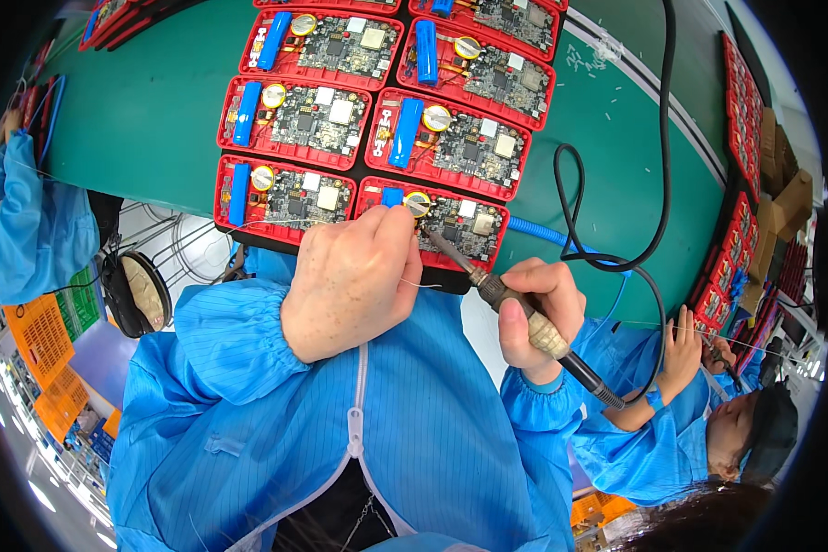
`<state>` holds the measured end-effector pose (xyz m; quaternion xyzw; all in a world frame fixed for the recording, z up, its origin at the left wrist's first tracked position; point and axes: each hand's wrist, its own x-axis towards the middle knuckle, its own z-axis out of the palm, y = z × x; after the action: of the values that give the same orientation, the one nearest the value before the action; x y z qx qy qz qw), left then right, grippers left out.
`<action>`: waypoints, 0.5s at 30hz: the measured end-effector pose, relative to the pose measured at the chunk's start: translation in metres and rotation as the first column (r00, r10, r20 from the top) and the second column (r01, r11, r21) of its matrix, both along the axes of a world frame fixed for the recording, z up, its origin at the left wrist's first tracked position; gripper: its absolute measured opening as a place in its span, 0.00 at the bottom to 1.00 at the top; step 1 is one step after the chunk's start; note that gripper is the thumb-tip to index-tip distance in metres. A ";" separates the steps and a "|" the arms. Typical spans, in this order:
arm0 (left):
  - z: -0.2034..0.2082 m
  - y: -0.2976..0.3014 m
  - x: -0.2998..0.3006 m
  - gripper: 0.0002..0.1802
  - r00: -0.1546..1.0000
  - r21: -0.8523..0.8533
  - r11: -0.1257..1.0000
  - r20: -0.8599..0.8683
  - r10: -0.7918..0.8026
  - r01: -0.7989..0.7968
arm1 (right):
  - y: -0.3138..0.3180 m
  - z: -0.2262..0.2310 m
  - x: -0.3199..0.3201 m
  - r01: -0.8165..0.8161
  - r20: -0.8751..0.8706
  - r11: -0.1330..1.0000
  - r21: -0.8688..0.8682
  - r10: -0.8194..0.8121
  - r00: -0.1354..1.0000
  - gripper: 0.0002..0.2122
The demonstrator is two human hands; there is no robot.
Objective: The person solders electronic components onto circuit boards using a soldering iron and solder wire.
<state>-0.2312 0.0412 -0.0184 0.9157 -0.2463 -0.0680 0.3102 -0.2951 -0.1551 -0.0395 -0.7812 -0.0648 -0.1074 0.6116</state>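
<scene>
My right hand (545, 308) is closed round the handle of a soldering iron (527, 316). The iron's tip reaches the circuit board (466, 225) in the nearest right red housing (499, 241), just below its coin cell (418, 204). My left hand (351, 281) is closed over that housing's left part, its fingertips at the blue cylindrical battery (392, 196). A thin silvery wire, seemingly solder wire (285, 221), runs into this hand from the left, and a short length pokes out below the fingers. The fingertips' exact grip is hidden.
Two columns of red housings with boards, batteries and coin cells lie on the green table (147, 120). A black cable (664, 138) loops at the right; a blue coiled cord (561, 236) lies nearby. White scraps (598, 55) are scattered beyond. Co-workers (41, 212) sit on both sides.
</scene>
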 end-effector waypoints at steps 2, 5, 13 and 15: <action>0.000 0.000 0.000 0.09 1.000 0.006 1.000 0.001 0.004 -0.004 | -0.002 0.005 -0.003 -0.025 -0.062 1.000 -0.011 0.025 0.998 0.11; 0.000 0.000 0.000 0.09 1.000 -0.005 1.000 -0.001 0.001 -0.001 | -0.002 0.003 0.000 -0.033 -0.056 0.999 -0.024 0.032 0.998 0.11; -0.002 0.001 0.001 0.09 1.000 -0.010 1.000 0.004 -0.003 0.003 | -0.002 0.001 0.004 -0.029 0.055 0.999 -0.022 0.030 0.998 0.10; 0.000 0.001 0.001 0.09 1.000 -0.010 1.000 -0.001 -0.007 0.007 | -0.003 0.005 0.003 0.005 0.036 1.000 -0.022 -0.004 0.999 0.10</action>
<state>-0.2303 0.0418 -0.0185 0.9133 -0.2495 -0.0684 0.3145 -0.2925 -0.1576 -0.0348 -0.7860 -0.0751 -0.1222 0.6014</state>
